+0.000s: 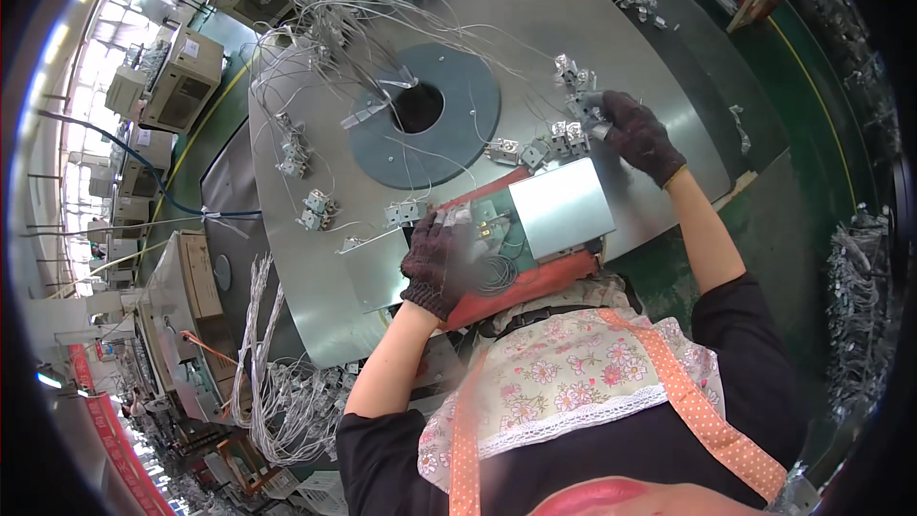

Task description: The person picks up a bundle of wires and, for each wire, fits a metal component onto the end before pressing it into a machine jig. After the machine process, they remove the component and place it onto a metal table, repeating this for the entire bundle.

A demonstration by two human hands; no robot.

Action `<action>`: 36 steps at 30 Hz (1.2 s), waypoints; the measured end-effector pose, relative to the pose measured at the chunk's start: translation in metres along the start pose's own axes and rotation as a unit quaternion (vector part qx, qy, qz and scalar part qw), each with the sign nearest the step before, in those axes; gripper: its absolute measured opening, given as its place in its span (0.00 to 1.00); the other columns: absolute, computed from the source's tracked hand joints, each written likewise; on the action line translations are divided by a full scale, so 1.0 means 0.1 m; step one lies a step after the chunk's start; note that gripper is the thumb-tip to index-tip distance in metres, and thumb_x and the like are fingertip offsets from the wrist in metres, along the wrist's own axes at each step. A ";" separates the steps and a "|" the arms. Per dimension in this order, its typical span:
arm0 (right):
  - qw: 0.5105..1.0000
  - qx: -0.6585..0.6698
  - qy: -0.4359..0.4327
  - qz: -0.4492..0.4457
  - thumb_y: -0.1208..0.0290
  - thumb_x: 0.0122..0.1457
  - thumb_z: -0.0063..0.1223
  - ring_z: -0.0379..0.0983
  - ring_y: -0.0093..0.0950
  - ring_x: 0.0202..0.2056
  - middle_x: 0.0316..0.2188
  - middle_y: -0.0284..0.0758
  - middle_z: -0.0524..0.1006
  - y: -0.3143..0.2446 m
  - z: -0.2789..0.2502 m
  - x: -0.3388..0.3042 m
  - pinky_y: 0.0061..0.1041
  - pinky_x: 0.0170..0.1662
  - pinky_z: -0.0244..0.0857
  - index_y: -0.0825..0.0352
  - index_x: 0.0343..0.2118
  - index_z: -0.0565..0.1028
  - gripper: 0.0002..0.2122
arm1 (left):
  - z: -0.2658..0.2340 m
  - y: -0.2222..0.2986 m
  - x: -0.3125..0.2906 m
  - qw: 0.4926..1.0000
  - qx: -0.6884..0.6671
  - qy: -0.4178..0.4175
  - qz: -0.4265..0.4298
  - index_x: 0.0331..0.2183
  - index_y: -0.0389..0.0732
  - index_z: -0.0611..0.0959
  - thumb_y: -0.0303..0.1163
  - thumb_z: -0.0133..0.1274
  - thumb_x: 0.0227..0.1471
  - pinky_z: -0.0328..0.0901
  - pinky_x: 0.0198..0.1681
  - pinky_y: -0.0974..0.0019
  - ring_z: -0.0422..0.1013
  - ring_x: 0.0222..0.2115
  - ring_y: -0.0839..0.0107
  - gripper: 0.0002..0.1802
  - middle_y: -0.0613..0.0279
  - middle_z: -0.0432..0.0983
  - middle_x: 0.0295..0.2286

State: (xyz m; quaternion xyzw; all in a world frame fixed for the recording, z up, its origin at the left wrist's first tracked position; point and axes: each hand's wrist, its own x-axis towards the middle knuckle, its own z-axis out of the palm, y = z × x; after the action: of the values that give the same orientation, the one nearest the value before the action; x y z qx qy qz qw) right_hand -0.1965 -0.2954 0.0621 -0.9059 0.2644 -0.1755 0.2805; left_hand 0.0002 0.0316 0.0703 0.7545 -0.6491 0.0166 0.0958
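Observation:
My left hand (438, 264), in a dark maroon knit glove, is at the near side of the metal table, fingers curled at the left part of a fixture with a green surface (516, 247). What those fingers hold is hidden. A coil of thin wire (495, 274) lies beside the hand. My right hand (644, 139), gloved alike, reaches farther out to the right, its fingers closed on a small grey metal part (589, 111) in a row of similar parts. More silvery metal parts (571, 137) lie just left of it. A flat shiny metal plate (562, 208) sits between both hands.
A round grey disc (425, 115) with a dark central hole stands on the table (315, 317). Thin white wires (330, 14) bunch at the far left, with metal parts (294, 158) at their ends. Red padding (535, 279) lines the near edge. Wire bundles (277, 411) hang at lower left.

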 end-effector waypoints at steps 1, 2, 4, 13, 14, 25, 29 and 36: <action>0.999 -0.029 -0.010 -0.023 0.76 0.55 0.53 0.76 0.42 0.47 0.46 0.41 0.78 -0.01 -0.01 0.00 0.38 0.50 0.71 0.60 0.52 0.75 0.19 | 0.03 -0.02 -0.03 1.000 -0.011 -0.001 -0.016 0.52 0.33 0.77 0.48 0.57 0.55 0.60 0.62 0.48 0.72 0.53 0.48 0.32 0.43 0.77 0.48; 0.999 -0.025 -0.010 -0.020 0.76 0.55 0.53 0.76 0.42 0.47 0.46 0.41 0.78 0.05 0.03 0.02 0.38 0.50 0.71 0.60 0.52 0.75 0.19 | 0.07 -0.04 -0.05 0.999 -0.022 -0.003 -0.031 0.52 0.33 0.77 0.47 0.57 0.55 0.60 0.62 0.48 0.72 0.53 0.48 0.32 0.43 0.77 0.48; 0.997 -0.082 0.002 -0.003 0.71 0.52 0.59 0.75 0.48 0.47 0.50 0.46 0.74 0.24 0.09 0.10 0.41 0.51 0.70 0.59 0.51 0.74 0.21 | 0.11 -0.07 -0.05 1.000 -0.020 0.002 -0.022 0.52 0.33 0.77 0.46 0.57 0.55 0.60 0.62 0.48 0.72 0.53 0.48 0.31 0.44 0.77 0.48; 0.998 -0.051 -0.020 0.013 0.68 0.54 0.60 0.71 0.50 0.53 0.53 0.49 0.75 0.25 0.08 0.20 0.42 0.55 0.67 0.66 0.54 0.71 0.24 | 0.11 -0.07 0.00 1.000 -0.011 -0.004 -0.023 0.53 0.34 0.77 0.45 0.57 0.55 0.58 0.63 0.48 0.72 0.54 0.49 0.30 0.46 0.77 0.50; 0.999 -0.045 0.025 -0.008 0.63 0.56 0.61 0.73 0.49 0.51 0.49 0.48 0.77 0.24 0.12 0.16 0.42 0.54 0.68 0.66 0.57 0.71 0.26 | 0.08 -0.05 0.00 0.999 -0.016 -0.008 -0.032 0.53 0.34 0.77 0.44 0.56 0.55 0.58 0.63 0.48 0.71 0.54 0.49 0.30 0.46 0.77 0.50; 0.915 0.378 0.138 -0.001 0.69 0.63 0.55 0.73 0.25 0.43 0.45 0.33 0.75 0.81 -0.69 -0.36 0.28 0.47 0.72 0.69 0.64 0.65 0.27 | 0.17 -0.01 -0.10 0.993 -0.029 -0.050 -0.106 0.56 0.38 0.73 0.28 0.49 0.53 0.53 0.68 0.54 0.71 0.55 0.58 0.27 0.50 0.76 0.51; 0.776 0.630 -0.010 -0.027 0.59 0.66 0.47 0.75 0.27 0.38 0.46 0.39 0.76 0.51 -0.93 -0.39 0.27 0.38 0.71 0.70 0.62 0.66 0.26 | 0.14 -0.01 -0.09 0.994 -0.027 -0.062 -0.083 0.54 0.38 0.75 0.30 0.47 0.55 0.53 0.68 0.53 0.70 0.55 0.57 0.25 0.50 0.76 0.51; 0.920 0.341 0.039 -0.189 0.67 0.61 0.53 0.72 0.29 0.20 0.36 0.40 0.75 -0.90 -0.71 -0.73 0.28 0.25 0.66 0.66 0.60 0.66 0.25 | 0.15 -0.01 0.03 0.990 -0.012 -0.102 -0.095 0.55 0.39 0.74 0.31 0.47 0.55 0.54 0.67 0.54 0.70 0.55 0.56 0.26 0.50 0.76 0.50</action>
State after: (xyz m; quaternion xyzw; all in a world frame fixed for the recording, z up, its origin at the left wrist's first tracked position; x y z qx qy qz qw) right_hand -0.2536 -0.2191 0.1591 -0.7808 0.0237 -0.3401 0.5235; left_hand -0.0002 0.0266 0.0563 0.8089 -0.5814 -0.0779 0.0393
